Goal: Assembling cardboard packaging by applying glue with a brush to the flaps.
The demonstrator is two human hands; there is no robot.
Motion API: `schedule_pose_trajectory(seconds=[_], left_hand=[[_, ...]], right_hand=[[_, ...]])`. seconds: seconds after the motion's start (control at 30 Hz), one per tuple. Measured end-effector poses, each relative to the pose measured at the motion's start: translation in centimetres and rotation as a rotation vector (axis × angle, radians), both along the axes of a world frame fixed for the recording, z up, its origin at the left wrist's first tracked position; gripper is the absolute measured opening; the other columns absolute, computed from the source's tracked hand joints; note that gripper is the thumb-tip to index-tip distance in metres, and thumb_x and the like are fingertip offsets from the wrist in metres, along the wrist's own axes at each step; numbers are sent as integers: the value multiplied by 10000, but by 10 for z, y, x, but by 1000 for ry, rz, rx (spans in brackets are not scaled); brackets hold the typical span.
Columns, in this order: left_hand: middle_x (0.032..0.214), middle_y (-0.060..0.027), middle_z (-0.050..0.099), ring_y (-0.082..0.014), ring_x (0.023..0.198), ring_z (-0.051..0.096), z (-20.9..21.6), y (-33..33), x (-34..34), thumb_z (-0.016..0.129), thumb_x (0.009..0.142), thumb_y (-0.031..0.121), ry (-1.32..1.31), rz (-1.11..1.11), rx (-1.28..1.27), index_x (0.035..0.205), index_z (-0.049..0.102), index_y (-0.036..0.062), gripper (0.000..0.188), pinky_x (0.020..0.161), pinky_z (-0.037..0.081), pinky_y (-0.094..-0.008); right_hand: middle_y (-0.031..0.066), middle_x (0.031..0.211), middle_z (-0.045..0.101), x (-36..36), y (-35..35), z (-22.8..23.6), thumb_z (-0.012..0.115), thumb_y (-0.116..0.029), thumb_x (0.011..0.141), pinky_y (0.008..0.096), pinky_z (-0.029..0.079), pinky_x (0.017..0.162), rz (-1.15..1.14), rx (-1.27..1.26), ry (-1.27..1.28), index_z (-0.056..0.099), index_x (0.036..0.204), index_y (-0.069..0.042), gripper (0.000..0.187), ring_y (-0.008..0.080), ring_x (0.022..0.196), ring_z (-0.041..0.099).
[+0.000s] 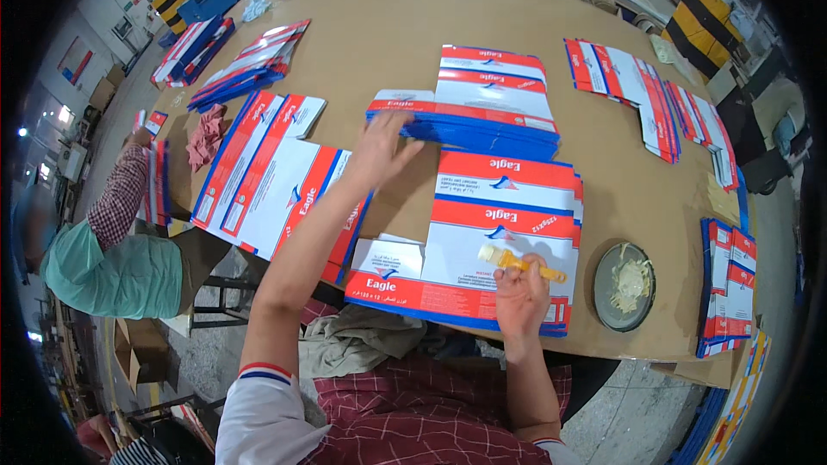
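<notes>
My right hand [522,303] is closed around the yellow handle of a paintbrush [508,262], its pale bristles pointing left. Under the brush lies a stack of flat printed cartons [504,228], red, white and blue, at the table's near edge. My left hand [385,148] reaches forward over the table, thumb and fingers apart, at the left end of a second stack of flat cartons [495,103]. Whether its fingertips press on that stack is hard to see. Right of the near stack sits a round dark dish [600,287] with pale, thick paste [631,282] in it.
Further flat cartons [274,179] lie left, with more piles at the far left and right [620,90]. A pink cloth [207,138] rests near the left edge of the brown-topped table [379,21]. Another person [121,263] in a green garment sits at the left.
</notes>
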State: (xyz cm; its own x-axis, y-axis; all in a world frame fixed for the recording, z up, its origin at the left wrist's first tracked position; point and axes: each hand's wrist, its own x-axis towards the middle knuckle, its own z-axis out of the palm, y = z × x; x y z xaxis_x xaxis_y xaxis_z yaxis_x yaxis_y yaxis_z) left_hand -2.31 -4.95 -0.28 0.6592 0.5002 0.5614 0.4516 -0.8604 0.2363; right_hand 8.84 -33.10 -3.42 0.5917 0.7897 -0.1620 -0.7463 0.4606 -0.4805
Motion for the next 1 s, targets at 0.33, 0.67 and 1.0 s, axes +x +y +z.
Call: schedule_pose_trajectory(seconds=[0.33,0.67,1.0], left_hand=[[1063,-134,586,-277,982,565,24,37,5,535,786,81,545,-28,-73,1117,528,66,332,778,465,-381],[1034,-106,585,-257,962,562,11,-153,-124,570,729,111,473,-296,12,1074,542,40,353,803,456,-365],[1072,-125,543,-275,1064,486,-34,-144,-86,557,795,92,133,68,-248,1047,536,42,258,879,365,-414]], right_hand=[[65,704,537,-4,-30,18,513,-195,880,317,450,673,5,-24,-17,513,940,-47,159,150,644,527],[93,738,539,-27,-22,35,474,-128,893,312,437,666,113,129,-387,511,947,-9,135,156,657,524],[55,775,549,-33,19,-22,462,-199,925,258,425,700,135,-190,-258,521,988,-10,208,110,736,511]])
